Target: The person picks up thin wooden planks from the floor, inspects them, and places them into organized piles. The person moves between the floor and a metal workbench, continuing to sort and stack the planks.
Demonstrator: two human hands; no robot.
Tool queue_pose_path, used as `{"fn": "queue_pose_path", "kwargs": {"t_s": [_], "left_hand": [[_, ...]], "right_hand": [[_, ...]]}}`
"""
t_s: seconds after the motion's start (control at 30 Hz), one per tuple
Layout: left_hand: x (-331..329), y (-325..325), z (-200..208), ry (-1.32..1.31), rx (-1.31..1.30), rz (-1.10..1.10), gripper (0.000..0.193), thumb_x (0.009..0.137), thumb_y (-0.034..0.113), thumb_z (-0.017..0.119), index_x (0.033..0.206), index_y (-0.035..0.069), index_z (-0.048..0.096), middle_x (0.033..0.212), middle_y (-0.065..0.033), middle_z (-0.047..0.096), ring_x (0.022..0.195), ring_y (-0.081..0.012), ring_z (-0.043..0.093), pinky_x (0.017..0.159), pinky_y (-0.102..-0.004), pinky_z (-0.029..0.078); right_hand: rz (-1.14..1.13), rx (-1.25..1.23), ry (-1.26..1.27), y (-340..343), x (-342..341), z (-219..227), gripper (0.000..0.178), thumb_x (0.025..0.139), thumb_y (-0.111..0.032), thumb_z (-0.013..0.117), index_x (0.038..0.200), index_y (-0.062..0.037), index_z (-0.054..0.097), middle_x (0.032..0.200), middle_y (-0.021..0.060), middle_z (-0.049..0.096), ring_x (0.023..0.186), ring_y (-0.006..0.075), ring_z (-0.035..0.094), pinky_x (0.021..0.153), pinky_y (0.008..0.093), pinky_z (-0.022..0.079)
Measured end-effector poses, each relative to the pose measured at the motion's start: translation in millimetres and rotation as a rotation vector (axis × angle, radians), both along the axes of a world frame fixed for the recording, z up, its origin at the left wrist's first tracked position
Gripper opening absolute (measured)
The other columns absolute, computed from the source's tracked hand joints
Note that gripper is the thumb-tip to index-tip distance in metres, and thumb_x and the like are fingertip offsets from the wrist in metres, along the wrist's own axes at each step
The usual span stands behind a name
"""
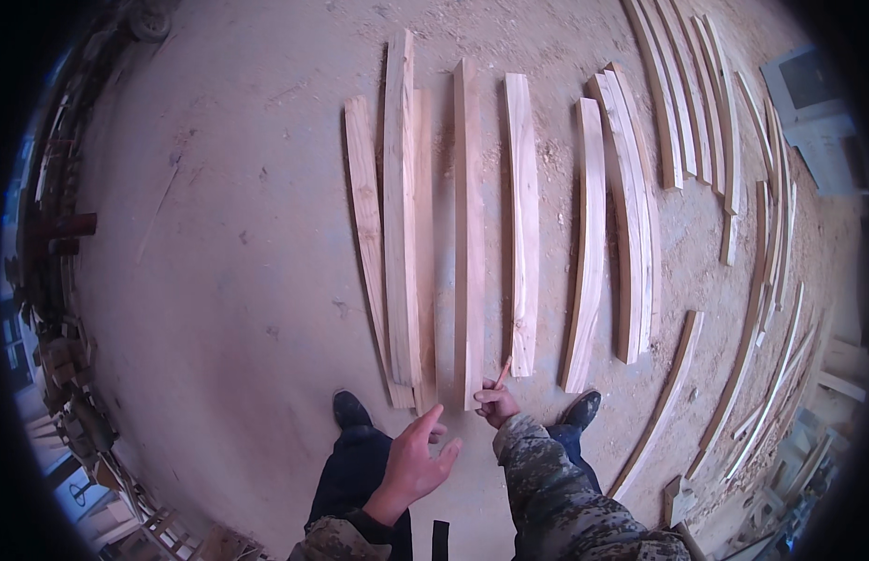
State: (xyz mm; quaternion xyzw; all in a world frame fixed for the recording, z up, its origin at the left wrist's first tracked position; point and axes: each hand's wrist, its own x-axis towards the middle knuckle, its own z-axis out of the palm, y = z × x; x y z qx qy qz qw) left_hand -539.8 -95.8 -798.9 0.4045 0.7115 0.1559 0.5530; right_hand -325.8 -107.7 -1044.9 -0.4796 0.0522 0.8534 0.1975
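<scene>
Wooden beams lie before two hands, the right one gripping a pencil

Grey, dusty floor (219, 280) spreads under everything, with wood shavings scattered mostly toward the right. A grey panel (813, 103) stands at the upper right; it is too dim and distant to tell any writing on it. Across the middle, pale beams run away from the person in rough rows. The middle beam (468, 234) has its near end directly in front of the hands, between them and slightly ahead; another beam (521, 215) lies just to its right.

Both forearms come up from the lower edge in patterned sleeves, the right sleeve (556, 486) reaching farther forward than the left sleeve (339, 540). Dark shoes (350, 409) stand apart on either side.

The left hand (414, 470) is held spread, index finger pointing forward and thumb out to the right, apart from the wood. The right hand (497, 404) is curled, its fingertips at the middle beam's near end; whether they touch it is unclear. Between its fingers is a thin reddish pencil (504, 370), tilted forward and rightward.
</scene>
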Motion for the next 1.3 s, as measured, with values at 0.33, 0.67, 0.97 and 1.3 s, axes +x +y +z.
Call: {"fn": "queue_pose_path", "kwargs": {"t_s": [0.33,0.67,0.97,1.3], "left_hand": [[7,3,0,-0.014,-0.010,0.010,0.067,0.083,0.023,0.076,0.138,-0.004,0.051,0.103,-0.0187,0.070,0.086,-0.0273,0.070,0.080,-0.0357,0.056],[14,5,0,-0.033,-0.030,-0.008,0.065,0.084,0.020,0.076,0.139,-0.004,0.050,0.102,-0.0185,0.070,0.087,-0.0267,0.070,0.081,-0.0355,0.056],[19,2,-6,-0.093,-0.014,0.032,0.062,0.085,0.014,0.074,0.139,-0.004,0.050,0.101,-0.0191,0.069,0.090,-0.0256,0.069,0.084,-0.0353,0.055],[24,6,2,-0.062,-0.055,-0.001,0.062,0.085,0.015,0.074,0.138,-0.007,0.049,0.104,-0.0220,0.070,0.093,-0.0284,0.070,0.086,-0.0367,0.054]], "right_hand": [[-0.463,-0.072,0.216,-42,-9,8,0.050,0.095,-0.035,0.052,0.125,0.0040,0.057,0.111,0.0254,0.065,0.041,0.0138,0.038,0.043,0.0290,0.035],[0.149,-0.021,-0.455,-65,5,-43,0.045,0.096,-0.042,0.054,0.113,-0.0026,0.068,0.085,0.0166,0.073,0.048,0.0154,0.048,0.047,0.0318,0.037],[0.619,0.191,-1.325,-35,49,-20,0.051,0.082,-0.045,0.066,0.103,0.0014,0.069,0.094,0.0272,0.071,0.093,0.0370,0.070,0.086,0.0450,0.052],[1.068,0.427,-1.432,48,37,-24,0.050,0.074,-0.039,0.073,0.105,-0.0029,0.057,0.100,0.0223,0.068,0.095,0.0401,0.068,0.081,0.0483,0.055]]}}
